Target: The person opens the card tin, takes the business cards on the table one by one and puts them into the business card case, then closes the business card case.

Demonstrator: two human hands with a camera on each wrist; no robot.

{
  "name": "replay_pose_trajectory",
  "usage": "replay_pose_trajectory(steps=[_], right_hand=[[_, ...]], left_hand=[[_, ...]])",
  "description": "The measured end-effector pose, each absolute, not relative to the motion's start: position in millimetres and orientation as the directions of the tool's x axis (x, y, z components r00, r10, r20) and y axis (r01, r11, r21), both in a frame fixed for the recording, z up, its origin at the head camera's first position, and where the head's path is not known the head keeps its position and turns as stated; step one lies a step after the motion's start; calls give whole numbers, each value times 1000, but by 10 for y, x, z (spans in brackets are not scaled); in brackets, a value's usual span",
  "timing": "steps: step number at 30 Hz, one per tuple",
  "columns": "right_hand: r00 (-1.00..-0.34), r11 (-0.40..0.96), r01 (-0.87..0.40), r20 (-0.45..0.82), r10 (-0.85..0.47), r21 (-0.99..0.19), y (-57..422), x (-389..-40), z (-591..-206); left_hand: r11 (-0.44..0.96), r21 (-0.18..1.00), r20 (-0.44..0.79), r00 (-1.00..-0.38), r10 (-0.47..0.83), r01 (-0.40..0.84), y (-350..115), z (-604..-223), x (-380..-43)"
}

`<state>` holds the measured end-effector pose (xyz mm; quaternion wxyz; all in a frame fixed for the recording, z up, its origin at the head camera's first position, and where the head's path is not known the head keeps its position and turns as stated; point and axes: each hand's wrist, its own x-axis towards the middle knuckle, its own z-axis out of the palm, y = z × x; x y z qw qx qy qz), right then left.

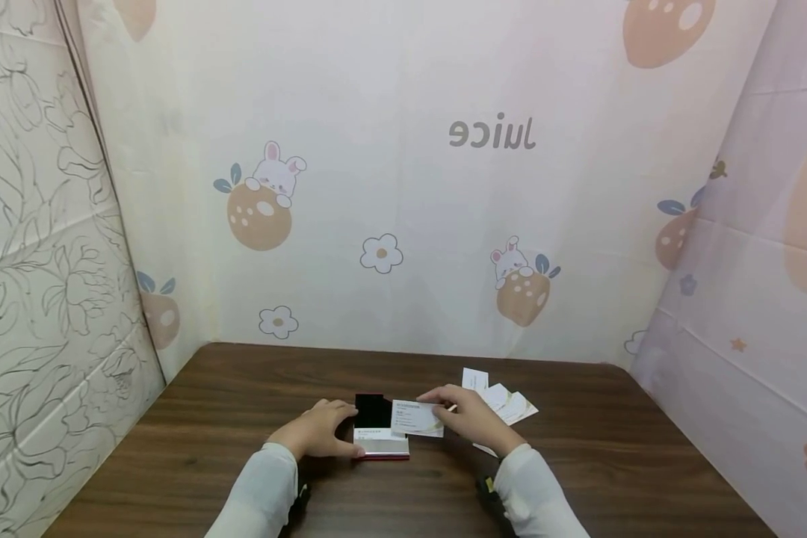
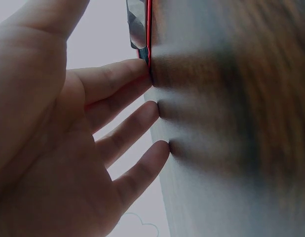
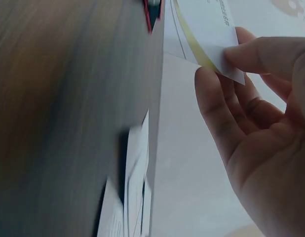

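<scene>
1 card (image 1: 415, 419) is pinched by the right fingers (image 3: 215, 106), while spread left fingers (image 2: 128, 130) touch a red-edged case (image 1: 373, 412).

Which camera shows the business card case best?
The head view: the business card case lies open, seen from above, only partly hidden by a held business card. The left wrist view catches just a red-edged part; the right wrist view, a small corner.
</scene>
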<state>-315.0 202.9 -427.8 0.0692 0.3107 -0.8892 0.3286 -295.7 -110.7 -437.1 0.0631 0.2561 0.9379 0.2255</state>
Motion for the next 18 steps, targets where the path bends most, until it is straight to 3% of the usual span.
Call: replay_pose_trajectory(steps=[4, 18], right_hand=[[-773, 566, -630, 361, -521, -532, 1860, -3195, -4277], [-788, 588, -609, 322, -525, -532, 1523, -3245, -4270]], left_hand=[[769, 451, -2, -862, 508, 452, -1107, -4380, -2968], [765, 458, 5, -862, 508, 453, -1099, -4378, -2973]])
